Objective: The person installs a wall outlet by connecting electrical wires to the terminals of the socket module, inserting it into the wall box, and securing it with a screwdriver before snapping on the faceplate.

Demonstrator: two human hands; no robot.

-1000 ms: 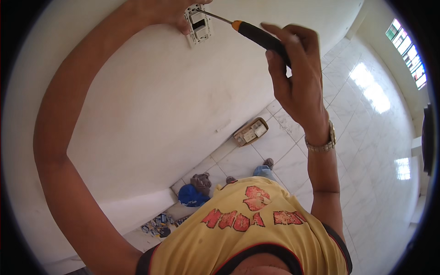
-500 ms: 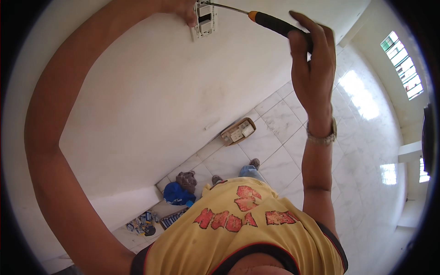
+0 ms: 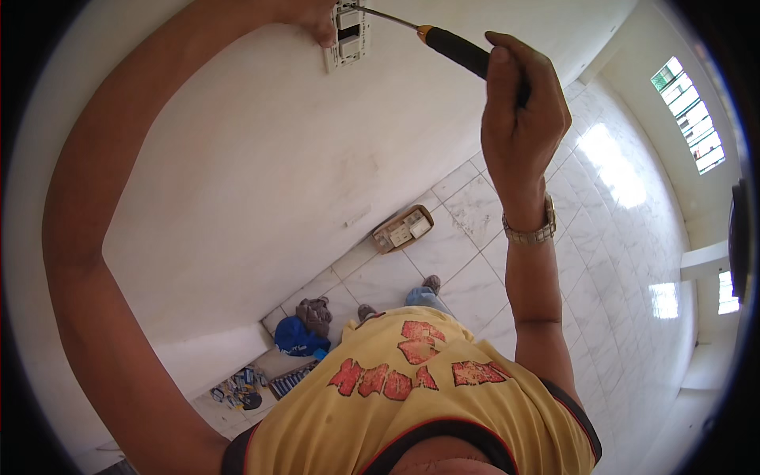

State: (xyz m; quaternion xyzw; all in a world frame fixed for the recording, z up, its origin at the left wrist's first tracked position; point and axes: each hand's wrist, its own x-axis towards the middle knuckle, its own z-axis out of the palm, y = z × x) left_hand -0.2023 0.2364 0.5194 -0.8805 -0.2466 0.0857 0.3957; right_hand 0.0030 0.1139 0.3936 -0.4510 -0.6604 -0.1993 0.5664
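Around the black handle of a screwdriver [image 3: 455, 51] the fingers of my right hand [image 3: 526, 111] are closed. The screwdriver has an orange collar and a thin metal shaft. Its tip meets the upper part of a white wall switch frame [image 3: 346, 49], which carries switches and a dark gap between them. My left hand [image 3: 309, 17] grips the frame's left edge with a thumb or finger against it; its other fingers are hidden or cut off by the top of the picture.
Below, on the tiled floor [image 3: 451, 257] by the wall, stands a brown box [image 3: 404, 229] with white switch parts. A blue bag [image 3: 299, 338], a dark crumpled cloth [image 3: 315, 315] and scattered small parts [image 3: 237, 388] lie farther left. A barred window [image 3: 687, 115] is at right.
My right hand has shifted left and its fingers have wrapped more closely around the screwdriver handle. The tip stays at the switch frame; my left hand has hardly moved.
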